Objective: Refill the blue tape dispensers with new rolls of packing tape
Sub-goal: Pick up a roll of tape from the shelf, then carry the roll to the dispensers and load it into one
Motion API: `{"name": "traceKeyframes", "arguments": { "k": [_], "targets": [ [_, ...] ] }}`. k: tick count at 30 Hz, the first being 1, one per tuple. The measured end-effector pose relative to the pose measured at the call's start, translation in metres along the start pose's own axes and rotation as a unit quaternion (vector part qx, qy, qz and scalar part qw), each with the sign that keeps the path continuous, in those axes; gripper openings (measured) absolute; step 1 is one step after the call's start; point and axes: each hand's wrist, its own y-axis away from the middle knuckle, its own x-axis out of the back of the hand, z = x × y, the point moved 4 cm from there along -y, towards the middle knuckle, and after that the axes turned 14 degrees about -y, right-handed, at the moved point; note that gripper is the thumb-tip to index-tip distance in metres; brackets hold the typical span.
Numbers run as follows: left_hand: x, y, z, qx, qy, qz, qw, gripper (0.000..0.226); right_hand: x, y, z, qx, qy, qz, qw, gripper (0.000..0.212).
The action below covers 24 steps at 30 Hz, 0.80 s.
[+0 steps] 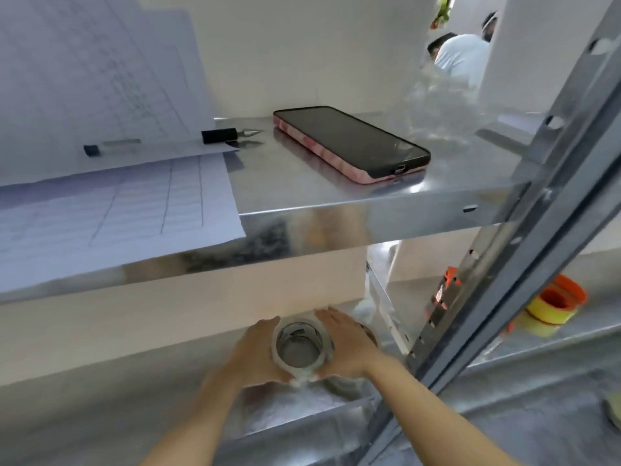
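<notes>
A roll of clear packing tape [300, 368], or a short stack of such rolls, stands upright on the lower metal shelf [295, 415] with its hollow core facing up. My left hand [257, 351] presses against its left side and my right hand [346, 344] against its right side, so both palms clasp it. More tape shows dimly behind my right hand. No blue tape dispenser is in view.
The upper metal shelf [336, 210] hangs above my hands and carries a phone in a pink case [353, 144], printed sheets [111, 210] and two markers [220, 135]. A slotted steel upright [504, 264] runs diagonally at right. Orange and yellow tape rolls [554, 302] lie beyond it. A person sits far back.
</notes>
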Motion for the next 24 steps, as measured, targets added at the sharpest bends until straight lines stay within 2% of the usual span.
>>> {"name": "traceKeyframes", "arguments": {
  "k": [4, 11, 16, 20, 24],
  "targets": [
    [-0.013, -0.001, 0.001, -0.007, 0.022, 0.032, 0.999, 0.103, -0.009, -0.013, 0.011, 0.016, 0.023, -0.008, 1.000, 0.113],
    [-0.011, 0.018, 0.002, 0.047, 0.104, 0.058, 0.992, 0.096, -0.005, -0.009, 0.002, 0.073, -0.006, 0.009, 0.997, 0.100],
    [0.029, 0.050, -0.001, 0.067, 0.086, 0.095, 0.989, 0.095, 0.011, -0.002, -0.048, 0.117, -0.046, -0.011, 0.992, 0.098],
    [0.067, 0.096, -0.018, 0.103, 0.067, 0.128, 0.984, 0.088, 0.015, 0.005, -0.100, 0.133, -0.129, -0.032, 0.982, 0.086],
    [0.106, 0.158, -0.034, 0.142, 0.054, 0.183, 0.971, 0.065, 0.003, 0.015, -0.162, 0.185, -0.176, -0.061, 0.965, 0.082]
  ]
}}
